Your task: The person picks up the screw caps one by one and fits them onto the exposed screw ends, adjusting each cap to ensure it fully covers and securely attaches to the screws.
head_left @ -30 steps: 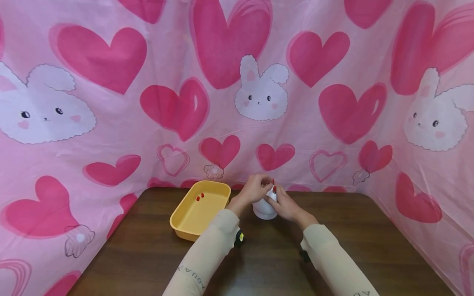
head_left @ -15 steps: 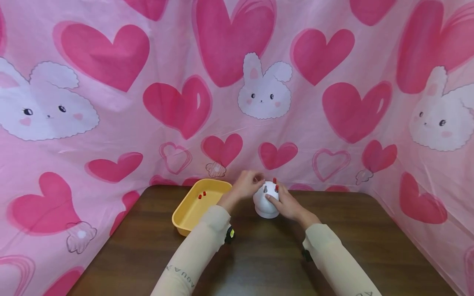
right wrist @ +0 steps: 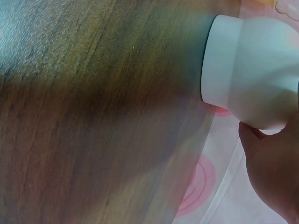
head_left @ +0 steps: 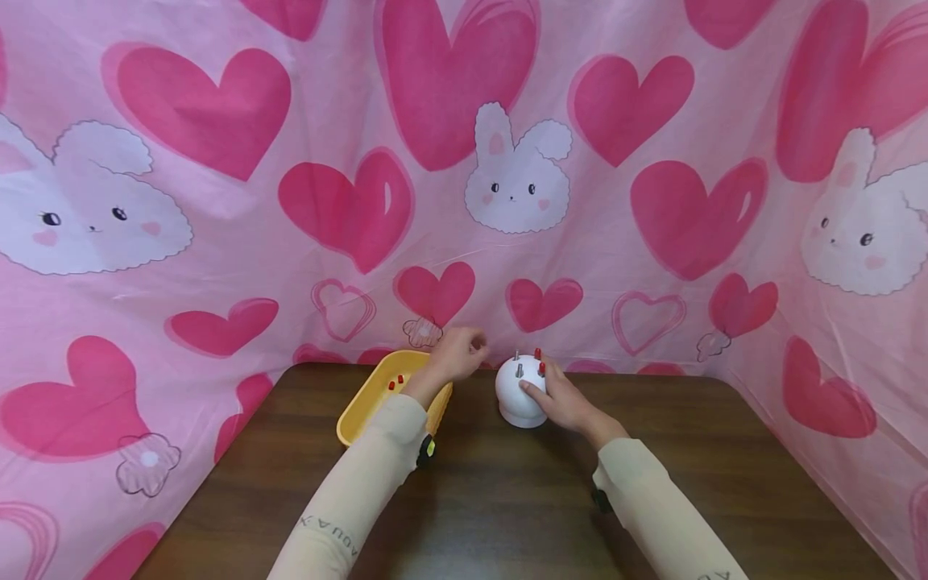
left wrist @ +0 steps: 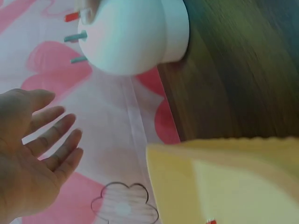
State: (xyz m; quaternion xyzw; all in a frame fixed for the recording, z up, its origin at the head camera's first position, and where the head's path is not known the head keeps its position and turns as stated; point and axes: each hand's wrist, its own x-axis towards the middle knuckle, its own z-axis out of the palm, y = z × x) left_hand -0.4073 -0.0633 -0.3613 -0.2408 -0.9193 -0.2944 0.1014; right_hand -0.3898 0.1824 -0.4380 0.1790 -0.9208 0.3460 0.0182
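A white ball-shaped stand (head_left: 516,403) on a short round base sits toward the back of the table. From its top rise bare metal posts (head_left: 519,371) and posts with red caps (head_left: 541,368). My right hand (head_left: 569,400) grips the ball's right side, thumb on the near face; in the right wrist view, that hand (right wrist: 273,163) touches the ball from below in the picture. My left hand (head_left: 457,354) hovers left of the ball, by the tray's far right corner. In the left wrist view, its fingers (left wrist: 56,135) are spread, loosely bent and hold nothing.
A yellow tray (head_left: 370,407) stands left of the ball, with small red pieces (head_left: 400,379) in it. The forearm covers its near right part. A pink cloth with hearts and rabbits (head_left: 518,193) hangs behind the brown wooden table (head_left: 522,499).
My left hand has left the top of the ball and moved left toward the tray, uncovering two bare metal posts. My right hand stays on the ball.
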